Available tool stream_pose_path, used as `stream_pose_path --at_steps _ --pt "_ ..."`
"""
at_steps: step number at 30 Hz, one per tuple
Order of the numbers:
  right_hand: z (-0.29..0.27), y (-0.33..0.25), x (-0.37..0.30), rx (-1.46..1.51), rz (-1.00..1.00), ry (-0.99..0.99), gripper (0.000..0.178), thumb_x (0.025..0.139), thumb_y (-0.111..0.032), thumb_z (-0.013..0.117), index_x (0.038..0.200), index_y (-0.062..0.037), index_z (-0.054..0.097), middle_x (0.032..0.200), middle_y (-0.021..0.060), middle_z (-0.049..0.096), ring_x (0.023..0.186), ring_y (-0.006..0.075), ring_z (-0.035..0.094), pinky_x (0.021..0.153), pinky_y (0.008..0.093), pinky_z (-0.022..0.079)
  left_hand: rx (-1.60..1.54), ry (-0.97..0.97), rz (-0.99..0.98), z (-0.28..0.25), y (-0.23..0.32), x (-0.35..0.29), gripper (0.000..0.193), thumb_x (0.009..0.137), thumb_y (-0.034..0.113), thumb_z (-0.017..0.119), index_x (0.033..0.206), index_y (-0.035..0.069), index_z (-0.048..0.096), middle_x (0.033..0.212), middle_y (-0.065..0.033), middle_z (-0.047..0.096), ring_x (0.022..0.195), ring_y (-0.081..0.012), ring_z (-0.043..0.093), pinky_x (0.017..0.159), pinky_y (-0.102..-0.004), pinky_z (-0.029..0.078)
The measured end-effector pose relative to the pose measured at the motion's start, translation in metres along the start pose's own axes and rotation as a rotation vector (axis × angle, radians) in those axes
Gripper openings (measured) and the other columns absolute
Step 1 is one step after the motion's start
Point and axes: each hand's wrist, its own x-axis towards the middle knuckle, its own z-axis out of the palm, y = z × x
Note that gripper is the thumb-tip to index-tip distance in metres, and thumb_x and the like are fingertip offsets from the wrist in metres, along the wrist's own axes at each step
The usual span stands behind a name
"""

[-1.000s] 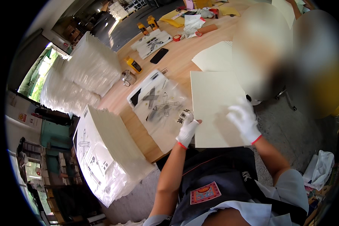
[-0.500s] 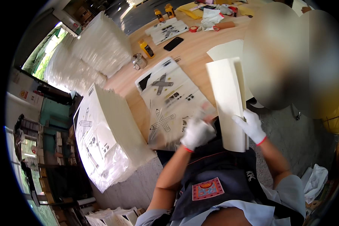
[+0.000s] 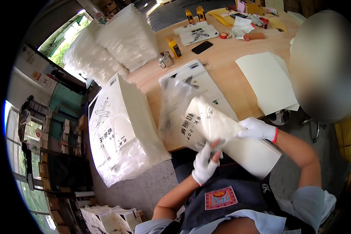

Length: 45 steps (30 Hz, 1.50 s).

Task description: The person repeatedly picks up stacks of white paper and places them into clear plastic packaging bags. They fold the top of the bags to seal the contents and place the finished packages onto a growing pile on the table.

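In front of my apron a sheaf of white drawing paper point(image 3: 257, 158) lies tilted, its far end inside a clear printed plastic bag point(image 3: 175, 105). My right hand point(image 3: 258, 129), in a white glove, is closed on the sheaf's right edge near the bag mouth. At the near edge of the bag, my left hand point(image 3: 206, 165) pinches the plastic; its glove leaves some fingertips bare, and they are slightly blurred. Beneath, more flat printed bags point(image 3: 216, 91) lie on the wooden table point(image 3: 226, 74).
Left of the bags stands a thick pile of filled paper packs point(image 3: 117, 128), with large plastic-wrapped stacks point(image 3: 124, 39) behind. Fanned white sheets point(image 3: 267, 82) lie to the right. A metal jar point(image 3: 165, 59), orange bottle point(image 3: 174, 48) and black phone point(image 3: 202, 47) stand farther back.
The paper sheaf, upright in my right hand before, has tilted and gone partly into a bag. That bag has been lifted off the flat pile by my left hand. The whole view has shifted.
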Motion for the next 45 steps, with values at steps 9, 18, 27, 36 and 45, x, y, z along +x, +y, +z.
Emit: stream_pose_path --at_steps 9,18,27,36,45 --pt "0.063 -0.017 0.066 0.520 -0.166 0.401 0.036 0.094 -0.023 0.047 0.124 -0.0065 0.055 0.120 0.0125 0.056 0.109 0.0253 0.055 0.091 0.0353 0.045 0.377 0.000 0.406 0.021 0.033 0.075 0.048 0.065 -0.004 0.060 0.107 0.019 0.066 0.068 -0.0087 0.056 0.062 -0.0282 0.058 0.056 -0.0359 0.047" --pt "0.089 -0.005 0.015 -0.628 -0.300 0.641 0.037 0.074 -0.019 0.067 0.109 -0.0121 0.057 0.104 0.0085 0.061 0.099 0.0264 0.058 0.085 0.0406 0.045 0.476 0.057 0.183 -0.003 -0.047 0.065 0.017 0.080 0.005 0.057 0.095 0.013 0.062 0.077 -0.0102 0.066 0.062 -0.0299 0.063 0.057 -0.0390 0.050" --pt "0.059 0.051 0.033 -0.877 0.364 0.547 0.021 0.085 -0.029 0.054 0.084 -0.0083 0.059 0.063 0.0107 0.063 0.060 0.0279 0.063 0.059 0.0430 0.049 0.942 0.429 0.039 -0.043 -0.137 -0.003 0.018 0.069 0.007 0.065 0.085 0.009 0.057 0.084 -0.0097 0.057 0.079 -0.0308 0.055 0.070 -0.0413 0.044" --pt "0.113 0.021 -0.092 -0.996 0.072 0.214 0.018 0.072 -0.028 0.058 0.065 -0.0113 0.056 0.057 0.0048 0.058 0.049 0.0214 0.056 0.050 0.0383 0.043 0.565 0.320 -0.124 -0.034 -0.052 -0.116 0.023 0.069 0.009 0.076 0.067 0.009 0.053 0.068 -0.0061 0.056 0.057 -0.0246 0.056 0.052 -0.0350 0.045" --pt "0.118 0.005 -0.079 -1.045 -0.146 0.041 0.018 0.075 -0.023 0.055 0.062 -0.0117 0.059 0.053 0.0071 0.059 0.049 0.0230 0.060 0.047 0.0381 0.045 0.406 0.144 0.067 -0.028 -0.070 -0.097 0.016 0.064 0.003 0.063 0.070 0.005 0.049 0.066 -0.0127 0.050 0.060 -0.0343 0.052 0.054 -0.0421 0.042"
